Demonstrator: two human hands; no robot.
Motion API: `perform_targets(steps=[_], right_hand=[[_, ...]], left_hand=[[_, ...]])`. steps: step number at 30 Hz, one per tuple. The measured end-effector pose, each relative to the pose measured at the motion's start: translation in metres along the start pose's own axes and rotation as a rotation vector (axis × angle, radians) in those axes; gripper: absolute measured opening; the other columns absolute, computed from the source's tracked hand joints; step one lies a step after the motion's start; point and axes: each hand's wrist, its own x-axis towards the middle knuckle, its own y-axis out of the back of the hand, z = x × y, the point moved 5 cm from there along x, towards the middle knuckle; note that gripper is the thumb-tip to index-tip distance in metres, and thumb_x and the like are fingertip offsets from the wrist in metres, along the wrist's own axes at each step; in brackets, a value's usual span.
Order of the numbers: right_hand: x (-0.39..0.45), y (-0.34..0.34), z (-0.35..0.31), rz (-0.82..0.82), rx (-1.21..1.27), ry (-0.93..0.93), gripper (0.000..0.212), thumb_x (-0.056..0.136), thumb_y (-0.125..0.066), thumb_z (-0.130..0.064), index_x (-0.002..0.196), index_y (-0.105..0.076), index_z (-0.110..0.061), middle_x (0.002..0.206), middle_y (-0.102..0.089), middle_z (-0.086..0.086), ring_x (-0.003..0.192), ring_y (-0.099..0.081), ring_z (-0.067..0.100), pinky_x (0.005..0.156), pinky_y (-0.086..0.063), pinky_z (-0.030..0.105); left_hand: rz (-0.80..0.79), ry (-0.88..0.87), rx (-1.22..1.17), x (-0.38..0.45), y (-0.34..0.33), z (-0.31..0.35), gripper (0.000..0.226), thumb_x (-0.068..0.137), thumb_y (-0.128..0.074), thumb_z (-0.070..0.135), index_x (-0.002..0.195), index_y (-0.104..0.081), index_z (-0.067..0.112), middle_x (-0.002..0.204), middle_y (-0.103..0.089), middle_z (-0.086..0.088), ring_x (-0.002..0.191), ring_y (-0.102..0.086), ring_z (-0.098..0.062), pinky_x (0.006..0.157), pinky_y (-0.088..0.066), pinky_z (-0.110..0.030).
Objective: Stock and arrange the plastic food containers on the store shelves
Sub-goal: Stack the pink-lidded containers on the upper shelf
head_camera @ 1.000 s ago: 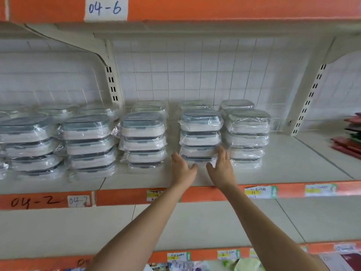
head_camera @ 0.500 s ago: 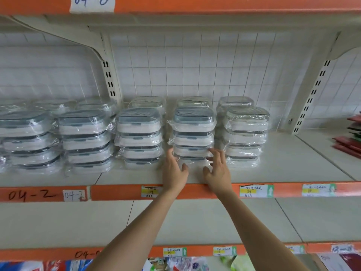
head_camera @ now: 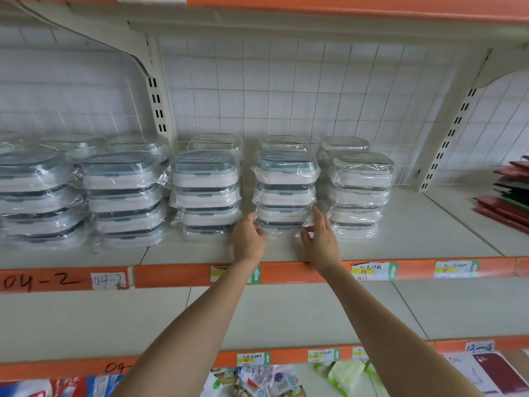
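Stack of four white plastic food containers with grey-blue lids, each in clear wrap (head_camera: 284, 190), sits mid-shelf on the cream shelf with orange front edge (head_camera: 406, 233). Left hand (head_camera: 248, 239) and right hand (head_camera: 320, 239) grip the bottom container's sides, fingers curled. Bottom box mostly hidden; rear stacks blurred.

Two hands (head_camera: 249, 239); five front container stacks (head_camera: 284, 190); two shelves (head_camera: 415, 239).
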Motion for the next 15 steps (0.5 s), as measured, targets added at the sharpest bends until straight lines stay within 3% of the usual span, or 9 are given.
perform_targets(steps=[2, 6, 12, 15], right_hand=[[0.0, -0.001, -0.001, 0.026, -0.016, -0.014, 0.052, 0.094, -0.048, -0.008, 0.144, -0.03, -0.006, 0.145, -0.036, 0.013, 0.102, -0.06, 0.025, 0.083, -0.039, 0.03], [-0.003, -0.006, -0.001, 0.044, -0.053, -0.057, 0.049, 0.094, -0.046, -0.008, 0.142, -0.033, -0.007, 0.142, -0.04, 0.011, 0.101, -0.059, 0.029, 0.082, -0.042, 0.036], [-0.007, -0.001, 0.003, 0.083, -0.067, -0.039, 0.047, 0.091, -0.045, -0.003, 0.138, -0.04, -0.005, 0.142, -0.042, 0.01, 0.105, -0.056, 0.03, 0.085, -0.041, 0.035], [-0.009, 0.004, 0.004, 0.112, -0.005, -0.038, 0.042, 0.091, -0.046, -0.002, 0.133, -0.045, -0.003, 0.129, -0.05, 0.014, 0.103, -0.056, 0.031, 0.084, -0.04, 0.033]], left_hand=[[0.013, -0.03, 0.016, -0.002, 0.007, -0.003, 0.046, 0.088, -0.055, 0.006, 0.133, -0.053, 0.011, 0.093, -0.07, -0.01, 0.079, -0.059, -0.017, 0.065, -0.034, -0.014], [0.053, -0.023, -0.018, -0.01, 0.013, -0.006, 0.04, 0.089, -0.056, 0.007, 0.128, -0.059, 0.012, 0.102, -0.071, -0.009, 0.09, -0.064, -0.021, 0.067, -0.032, -0.009], [0.009, -0.042, 0.03, -0.005, 0.011, -0.006, 0.039, 0.092, -0.052, 0.01, 0.129, -0.059, 0.02, 0.106, -0.069, -0.007, 0.093, -0.062, -0.023, 0.07, -0.041, -0.023], [-0.01, -0.047, 0.061, -0.005, 0.009, -0.006, 0.042, 0.093, -0.05, 0.01, 0.132, -0.055, 0.025, 0.109, -0.067, -0.007, 0.095, -0.061, -0.023, 0.074, -0.044, -0.026]])
